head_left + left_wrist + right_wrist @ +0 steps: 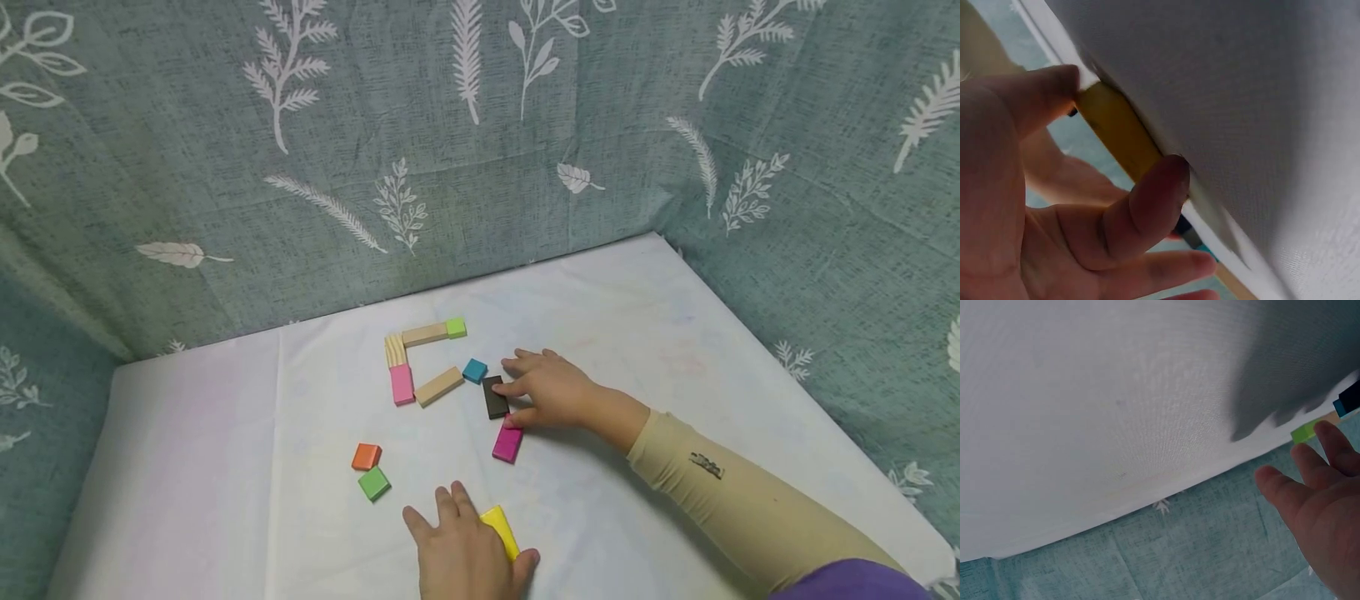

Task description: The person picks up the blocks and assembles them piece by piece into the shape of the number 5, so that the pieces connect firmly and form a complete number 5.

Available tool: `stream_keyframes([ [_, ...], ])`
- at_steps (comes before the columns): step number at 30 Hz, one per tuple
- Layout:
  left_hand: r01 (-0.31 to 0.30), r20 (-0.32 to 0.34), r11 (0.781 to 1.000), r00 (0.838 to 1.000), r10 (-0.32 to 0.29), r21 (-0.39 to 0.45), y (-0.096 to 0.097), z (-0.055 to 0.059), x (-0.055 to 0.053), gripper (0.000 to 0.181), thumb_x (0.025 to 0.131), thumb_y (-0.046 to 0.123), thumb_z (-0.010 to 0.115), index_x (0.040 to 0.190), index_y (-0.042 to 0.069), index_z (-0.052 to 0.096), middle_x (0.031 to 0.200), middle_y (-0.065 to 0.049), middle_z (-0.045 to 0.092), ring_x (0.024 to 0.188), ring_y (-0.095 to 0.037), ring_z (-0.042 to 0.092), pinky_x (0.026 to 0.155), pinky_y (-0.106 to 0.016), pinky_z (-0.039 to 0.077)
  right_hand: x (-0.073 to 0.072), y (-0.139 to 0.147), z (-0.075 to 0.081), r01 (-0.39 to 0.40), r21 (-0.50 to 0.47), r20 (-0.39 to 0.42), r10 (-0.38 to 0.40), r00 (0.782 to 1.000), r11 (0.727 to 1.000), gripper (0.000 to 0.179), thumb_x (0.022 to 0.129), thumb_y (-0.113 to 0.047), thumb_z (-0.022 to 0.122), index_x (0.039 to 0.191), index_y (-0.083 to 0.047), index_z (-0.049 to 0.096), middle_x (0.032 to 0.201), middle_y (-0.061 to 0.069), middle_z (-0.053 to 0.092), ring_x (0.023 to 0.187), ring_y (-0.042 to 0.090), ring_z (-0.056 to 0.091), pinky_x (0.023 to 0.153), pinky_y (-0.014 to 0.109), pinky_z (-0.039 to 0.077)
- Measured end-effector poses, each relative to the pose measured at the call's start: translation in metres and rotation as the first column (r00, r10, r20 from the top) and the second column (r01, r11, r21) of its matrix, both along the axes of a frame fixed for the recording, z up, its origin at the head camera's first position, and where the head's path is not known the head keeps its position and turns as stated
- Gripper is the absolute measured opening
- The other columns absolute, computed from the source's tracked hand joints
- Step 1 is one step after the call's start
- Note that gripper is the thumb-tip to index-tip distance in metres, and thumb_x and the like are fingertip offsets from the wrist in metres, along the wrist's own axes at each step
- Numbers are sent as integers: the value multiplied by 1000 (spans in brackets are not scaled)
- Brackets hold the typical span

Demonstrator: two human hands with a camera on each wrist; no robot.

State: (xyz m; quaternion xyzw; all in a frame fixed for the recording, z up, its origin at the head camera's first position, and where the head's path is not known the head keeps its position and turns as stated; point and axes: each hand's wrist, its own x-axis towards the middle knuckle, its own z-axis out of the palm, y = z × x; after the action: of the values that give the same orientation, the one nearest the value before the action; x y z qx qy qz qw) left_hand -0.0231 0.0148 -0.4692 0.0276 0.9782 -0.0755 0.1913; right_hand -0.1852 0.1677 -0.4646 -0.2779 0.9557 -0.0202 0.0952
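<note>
My left hand (467,557) is at the table's near side, with a yellow block (500,531) between thumb and index finger. In the left wrist view the thumb is at one end of that yellow block (1119,128) and a bent finger at the other. My right hand (551,390) lies farther forward, fingers spread. One of its fingertips touches a black block (495,397), and its thumb is at the far end of a magenta block (507,443). A blue block (475,371) sits just beyond the black one. In the right wrist view the fingers look extended.
Beyond the hands, a plain wooden block (438,387), pink block (402,384), wavy-ridged block (395,351), another wooden block (425,334) and lime block (456,327) form a bent line. Orange (367,456) and green (374,483) blocks lie left. A leaf-patterned curtain (337,125) borders the white table.
</note>
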Motion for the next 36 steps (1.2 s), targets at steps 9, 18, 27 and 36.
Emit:
stream_keyframes([
  [9,-46,-34,987,998,52,155,-31,0,-5,77,65,64,73,111,2,68,128,-10,59,116,-30,53,96,-80,16,0,1,0,-28,-20,6,28,1000,999,61,80,-62,62,135,-38,50,151,-1,38,144,23,24,114,53,24],
  [18,244,-247,936,952,-182,254,-69,5,-8,43,69,57,74,73,14,74,133,-1,57,116,-26,56,98,-75,25,0,1,2,-22,-9,5,22,1000,1000,61,79,-62,63,134,-39,51,150,-1,39,144,23,25,114,54,24],
  [27,454,-328,810,880,-343,371,-86,-2,-39,40,71,50,78,95,17,77,127,0,62,109,-20,61,95,-46,49,-1,1,-1,-19,-16,16,20,1000,1000,60,80,-61,63,134,-39,50,150,-1,40,143,26,26,113,55,24],
  [36,506,-337,827,845,-416,247,-87,1,-68,34,67,47,81,86,19,77,122,-1,65,107,-24,62,88,-45,52,-3,1,-2,-25,-29,28,25,999,999,60,79,-62,63,134,-39,51,150,-1,39,144,26,24,113,56,23],
])
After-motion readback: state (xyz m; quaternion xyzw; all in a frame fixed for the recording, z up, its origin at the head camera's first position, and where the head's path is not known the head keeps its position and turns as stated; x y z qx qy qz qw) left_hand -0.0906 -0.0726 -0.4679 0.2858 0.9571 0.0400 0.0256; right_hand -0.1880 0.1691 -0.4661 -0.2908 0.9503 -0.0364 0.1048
